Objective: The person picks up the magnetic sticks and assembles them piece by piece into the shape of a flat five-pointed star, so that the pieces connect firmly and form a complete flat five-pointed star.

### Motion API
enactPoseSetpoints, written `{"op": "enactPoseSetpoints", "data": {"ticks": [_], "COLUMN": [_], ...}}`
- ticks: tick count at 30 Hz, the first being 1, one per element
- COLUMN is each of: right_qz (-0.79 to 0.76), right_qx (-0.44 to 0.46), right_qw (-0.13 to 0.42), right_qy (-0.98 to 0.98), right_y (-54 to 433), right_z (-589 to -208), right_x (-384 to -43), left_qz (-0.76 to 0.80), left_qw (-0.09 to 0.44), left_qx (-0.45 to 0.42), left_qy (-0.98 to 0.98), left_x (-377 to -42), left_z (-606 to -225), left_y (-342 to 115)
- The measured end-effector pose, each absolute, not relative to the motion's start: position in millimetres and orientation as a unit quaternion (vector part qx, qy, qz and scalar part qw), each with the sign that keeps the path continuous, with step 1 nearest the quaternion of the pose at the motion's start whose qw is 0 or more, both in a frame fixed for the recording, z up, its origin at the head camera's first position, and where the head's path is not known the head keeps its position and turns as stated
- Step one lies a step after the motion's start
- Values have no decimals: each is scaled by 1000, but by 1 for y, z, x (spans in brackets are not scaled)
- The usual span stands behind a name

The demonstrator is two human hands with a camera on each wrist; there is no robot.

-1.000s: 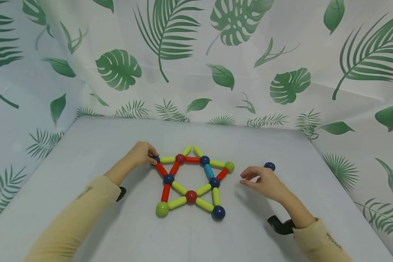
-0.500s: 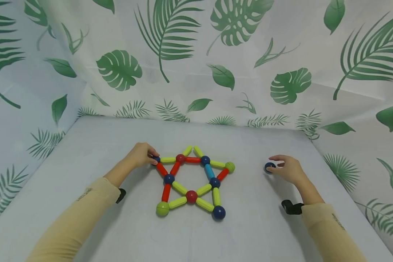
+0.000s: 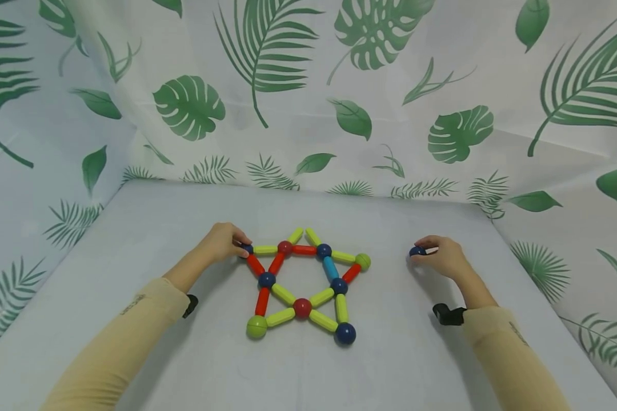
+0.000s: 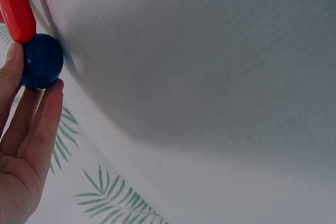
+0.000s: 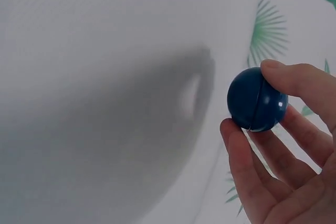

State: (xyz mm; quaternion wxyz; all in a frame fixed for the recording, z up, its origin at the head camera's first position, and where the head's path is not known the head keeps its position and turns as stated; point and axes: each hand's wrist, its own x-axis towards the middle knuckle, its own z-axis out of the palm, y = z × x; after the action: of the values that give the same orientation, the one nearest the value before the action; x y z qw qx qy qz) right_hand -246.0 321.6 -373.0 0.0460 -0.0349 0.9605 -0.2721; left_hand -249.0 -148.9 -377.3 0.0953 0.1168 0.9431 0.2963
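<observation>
A star-shaped figure of sticks and balls lies on the table. My left hand (image 3: 222, 242) pinches the dark blue ball (image 4: 43, 61) at its left corner, where a red stick (image 4: 17, 9) joins it. To the right of the figure, my right hand (image 3: 446, 257) holds a loose dark blue ball (image 5: 252, 100) between thumb and fingers; a seam runs round it. Two yellow-green sticks (image 3: 296, 234) lean toward each other at the figure's far point, their tips slightly apart. A red ball (image 3: 285, 247) and a blue ball (image 3: 324, 250) carry them.
Nearest me, a green ball (image 3: 257, 326) and a dark blue ball (image 3: 345, 333) form the figure's front corners. Another green ball (image 3: 363, 261) marks its right corner. Leaf-printed cloth (image 3: 288, 131) stands behind and beside the pale table (image 3: 185, 365).
My right hand went right from beside the figure to the loose blue ball, took hold of it, and has moved it slightly left and away from me. The left hand stays on its ball.
</observation>
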Motion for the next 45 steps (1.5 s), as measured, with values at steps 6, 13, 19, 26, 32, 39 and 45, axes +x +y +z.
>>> {"op": "enactPoseSetpoints", "data": {"ticks": [6,13,19,26,32,39,45], "right_qz": [-305,-336,-340,-330,-306,-274,-224], "right_qx": [-41,-72,-112,-135,-136,-135,-134], "right_qw": [51,60,76,120,131,143,167], "right_qy": [950,937,931,927,933,941,951], "right_y": [291,241,195,150,120,97,90], "right_z": [-364,-360,-357,-351,-354,-359,-364], "right_x": [-261,-279,-294,-313,-327,-336,-337], "left_qz": [294,301,303,301,302,304,296], "left_qw": [88,90,95,98,100,99,96], "left_qx": [131,125,118,114,110,110,117], "left_qy": [943,941,941,942,942,941,943], "left_x": [-250,-250,-251,-252,-252,-252,-252], "left_z": [-377,-377,-378,-377,-378,-375,-376], "left_y": [-151,-151,-151,-151,-151,-152,-150]}}
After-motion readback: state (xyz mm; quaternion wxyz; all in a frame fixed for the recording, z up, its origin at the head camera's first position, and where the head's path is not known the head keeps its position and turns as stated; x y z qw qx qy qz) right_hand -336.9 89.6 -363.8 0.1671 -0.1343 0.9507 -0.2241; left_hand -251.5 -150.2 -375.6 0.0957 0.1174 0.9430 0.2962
